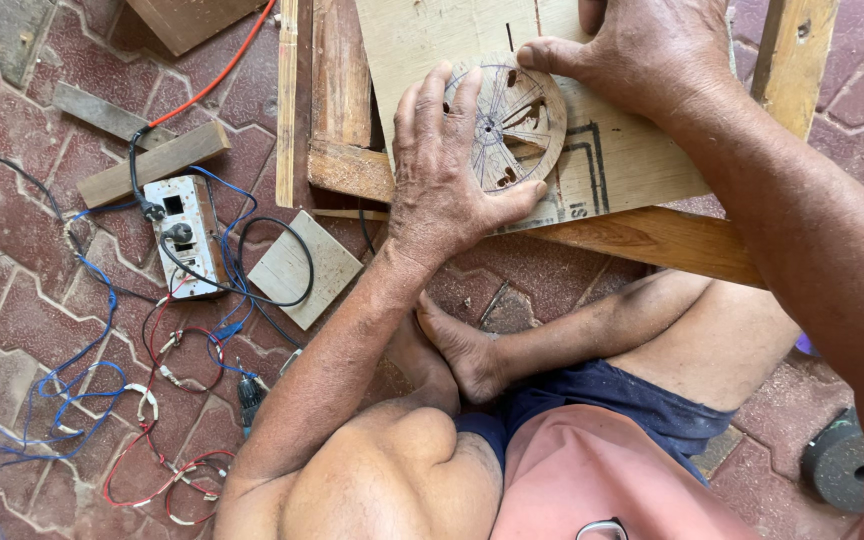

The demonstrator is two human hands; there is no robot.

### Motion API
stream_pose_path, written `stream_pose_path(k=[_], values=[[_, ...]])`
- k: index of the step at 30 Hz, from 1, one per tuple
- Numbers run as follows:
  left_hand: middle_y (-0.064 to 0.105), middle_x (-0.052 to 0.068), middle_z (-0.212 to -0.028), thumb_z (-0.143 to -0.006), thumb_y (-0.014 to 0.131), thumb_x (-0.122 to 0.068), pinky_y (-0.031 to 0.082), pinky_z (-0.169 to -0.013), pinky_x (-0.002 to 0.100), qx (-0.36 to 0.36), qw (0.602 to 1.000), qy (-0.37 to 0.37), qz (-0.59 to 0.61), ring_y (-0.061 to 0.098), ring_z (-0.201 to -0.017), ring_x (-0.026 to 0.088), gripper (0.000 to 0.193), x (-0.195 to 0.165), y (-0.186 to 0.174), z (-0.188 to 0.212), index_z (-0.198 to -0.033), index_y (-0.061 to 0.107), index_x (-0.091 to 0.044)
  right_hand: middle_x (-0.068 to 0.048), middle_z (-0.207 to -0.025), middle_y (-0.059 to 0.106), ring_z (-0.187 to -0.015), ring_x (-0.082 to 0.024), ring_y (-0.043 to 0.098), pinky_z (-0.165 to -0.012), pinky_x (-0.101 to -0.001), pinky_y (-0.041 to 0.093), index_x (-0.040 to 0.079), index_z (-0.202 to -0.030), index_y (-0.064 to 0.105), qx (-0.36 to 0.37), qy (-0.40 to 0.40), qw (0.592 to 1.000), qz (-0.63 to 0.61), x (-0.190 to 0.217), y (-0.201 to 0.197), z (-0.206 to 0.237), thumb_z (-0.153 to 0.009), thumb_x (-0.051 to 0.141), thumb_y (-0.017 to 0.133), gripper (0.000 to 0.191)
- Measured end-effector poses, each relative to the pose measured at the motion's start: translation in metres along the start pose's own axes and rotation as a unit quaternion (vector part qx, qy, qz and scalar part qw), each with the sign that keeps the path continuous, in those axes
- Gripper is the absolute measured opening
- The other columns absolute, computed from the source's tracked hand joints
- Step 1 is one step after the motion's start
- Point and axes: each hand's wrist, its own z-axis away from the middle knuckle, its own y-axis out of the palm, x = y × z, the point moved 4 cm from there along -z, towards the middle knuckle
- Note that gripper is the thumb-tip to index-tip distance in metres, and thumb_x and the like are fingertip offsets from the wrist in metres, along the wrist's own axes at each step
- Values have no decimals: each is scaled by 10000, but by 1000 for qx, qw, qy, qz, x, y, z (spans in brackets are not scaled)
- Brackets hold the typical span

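Hands (452,165) (642,55) press flat on wooden disc (512,120), fingers (437,100) spread.

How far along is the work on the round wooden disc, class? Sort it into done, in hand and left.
Done: the wooden disc is cut round, marked with spoke lines, and a few openings are already cut out. In hand: the left hand and right hand press it flat on the plywood board. Left: most sections between the lines look uncut.
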Motion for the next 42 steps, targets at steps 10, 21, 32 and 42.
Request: stream_pose_path(k=[10, 21, 32, 42], values=[[279, 279, -1555, -683, 901, -645, 285, -1247, 595, -7, 1000, -2, -18, 261, -1477, 469, 1199, 0, 4, 1, -1553, 338, -42, -94, -682, 669, -590, -266, 624, -612, -473, 476, 106, -806, 708, 15, 37, 999, -28, 7, -7, 1, -839, 721, 851, 632], [290, 269, -1564, -689, 903, -616, 265, -1267, 584, -10, 1000, -8, -9, 266, -1484, 465, 1184, -3, 0, 1, -1556, 338, -41, -94, -679, 670, -587, -267, 626, -605, -470, 475, 103, -807, 713, 10, 32, 999, -19, 7, -6, 0, -834, 728, 856, 642], [288, 278, -1552, -690, 897, -633, 247, -1261, 589, 1, 1000, -17, -17, 255, -1479, 468, 1193, -3, 2, 1, -1556, 326, -44, -70, -684, 686, -573, -236, 633, -605, -445, 482, 121, -829, 742, 1, 12, 1000, -4, 4, 0, -1, -873, 736, 829, 622], [291, 266, -1560, -683, 921, -596, 258, -1269, 582, -11, 1000, -17, 3, 262, -1483, 457, 1191, -4, 0, 2, -1558, 327, -48, -95, -676, 675, -580, -262, 624, -620, -467, 476, 106, -814, 732, 8, 24, 999, -22, 1, 3, -2, -840, 734, 846, 639]])
